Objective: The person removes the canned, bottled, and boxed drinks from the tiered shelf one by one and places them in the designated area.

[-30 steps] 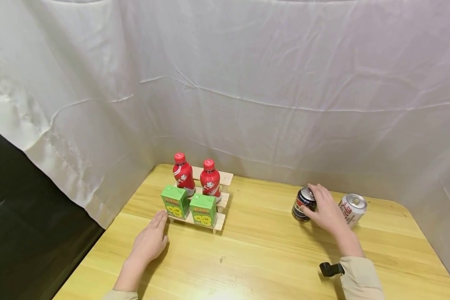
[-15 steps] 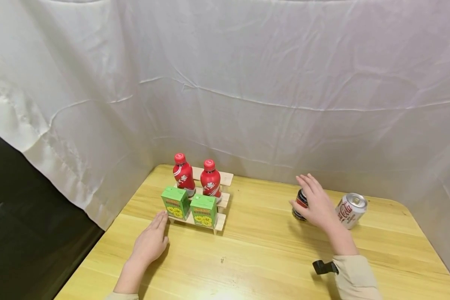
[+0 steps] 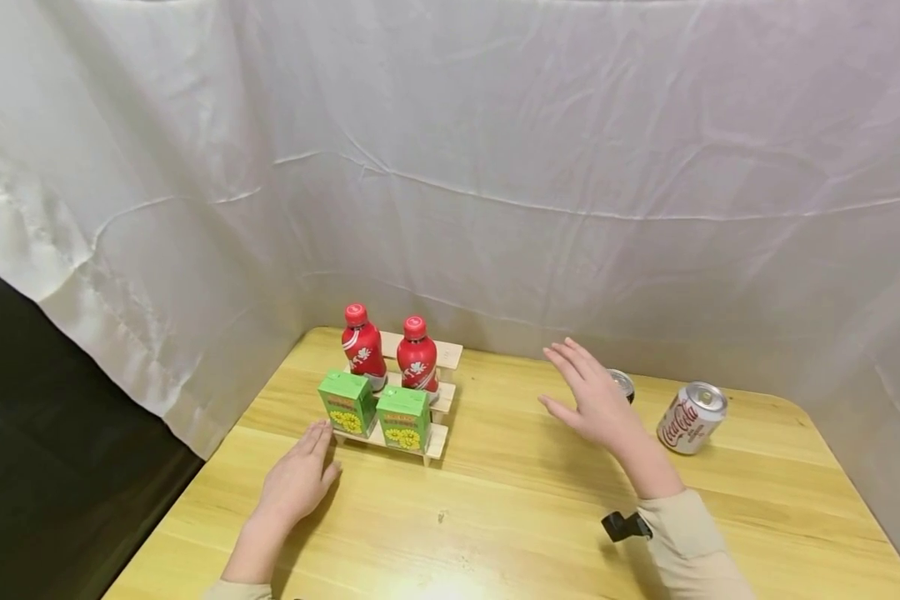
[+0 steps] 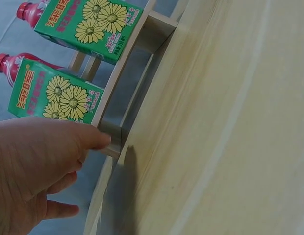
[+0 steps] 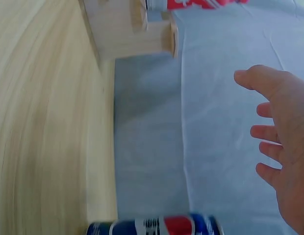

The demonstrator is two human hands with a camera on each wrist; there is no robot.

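In the head view, my left hand (image 3: 292,479) lies by the near left corner of a small stepped wooden rack (image 3: 437,440), fingers straight. Its fingertips are at the rack's end, beside a green drink carton (image 3: 347,405). A second green carton (image 3: 403,422) stands on the same front step. Behind them, two red bottles (image 3: 363,354) stand upright higher up. Held above the table, my right hand (image 3: 603,408) has spread fingers and holds nothing. It partly hides a dark can (image 3: 624,385), whose blue and red side (image 5: 179,225) shows in the right wrist view.
A silver Coca-Cola can (image 3: 692,419) stands on the wooden table (image 3: 495,508), right of the dark can. Pale cloth (image 3: 495,167) hangs behind the table and along its sides. A black strap piece (image 3: 625,527) sits at the right sleeve.
My right hand has come off the dark can and moved left, its fingers spreading. The dark can stays standing where it was. The left hand keeps its place at the rack.
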